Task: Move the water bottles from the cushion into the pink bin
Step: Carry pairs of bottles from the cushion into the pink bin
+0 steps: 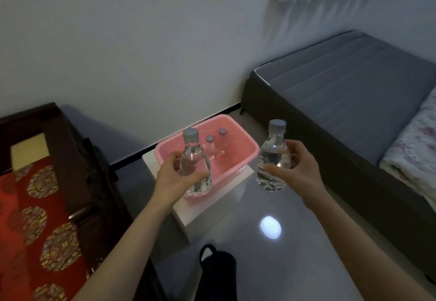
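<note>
My left hand [175, 178] grips a clear water bottle [194, 156] with a grey cap, held upright over the near part of the pink bin [247, 144]. My right hand [299, 168] holds a second clear bottle [273, 156] upright in the air, to the right of the bin and above the floor. Inside the bin two more small bottles [210, 146] [221, 141] stand upright near its far side. The red patterned cushion [35, 218] lies at the lower left on a dark wooden seat; I see no bottle on its visible part.
The bin rests on a low white stool [212, 206] against the wall. A grey bed [354, 92] with a floral blanket [415, 149] fills the right side. A dark bag [217, 267] sits on the shiny grey floor near my feet.
</note>
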Demonstrator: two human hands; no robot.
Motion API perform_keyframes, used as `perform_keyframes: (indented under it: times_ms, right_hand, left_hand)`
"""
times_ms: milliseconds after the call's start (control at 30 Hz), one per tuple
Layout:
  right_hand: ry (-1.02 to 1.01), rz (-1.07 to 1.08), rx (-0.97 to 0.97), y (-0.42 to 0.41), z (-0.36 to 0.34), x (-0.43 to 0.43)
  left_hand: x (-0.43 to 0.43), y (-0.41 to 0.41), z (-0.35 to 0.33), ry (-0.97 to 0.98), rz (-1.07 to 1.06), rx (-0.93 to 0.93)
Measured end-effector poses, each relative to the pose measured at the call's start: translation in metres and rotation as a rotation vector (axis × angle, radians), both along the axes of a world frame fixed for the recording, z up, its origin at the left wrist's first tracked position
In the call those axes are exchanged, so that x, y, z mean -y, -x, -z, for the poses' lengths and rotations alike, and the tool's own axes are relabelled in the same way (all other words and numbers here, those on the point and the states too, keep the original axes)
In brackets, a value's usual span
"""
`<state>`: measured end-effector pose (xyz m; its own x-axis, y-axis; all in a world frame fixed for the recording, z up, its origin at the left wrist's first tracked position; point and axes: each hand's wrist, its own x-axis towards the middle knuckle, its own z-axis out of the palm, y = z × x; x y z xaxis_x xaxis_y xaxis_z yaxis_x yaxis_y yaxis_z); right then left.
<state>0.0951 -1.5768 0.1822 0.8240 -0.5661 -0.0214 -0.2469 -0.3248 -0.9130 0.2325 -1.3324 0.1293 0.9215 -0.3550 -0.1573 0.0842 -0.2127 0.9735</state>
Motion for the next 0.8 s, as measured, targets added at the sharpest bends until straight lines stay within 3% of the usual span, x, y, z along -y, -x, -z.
perform_keyframes:
  times_ms: [400, 800]
  right_hand:
    - [0.016, -0.097, -0.077, -0.161, 0.054, 0.046]
    - [-0.043, 0.024, -0.322, -0.243, 0.213, 0.051]
  left_hand:
    - [0.07, -0.12, 0.064, 0.006, -0.075, -0.034]
    - [0.1, -0.15, 0.187, -0.194, -0.18, -0.136]
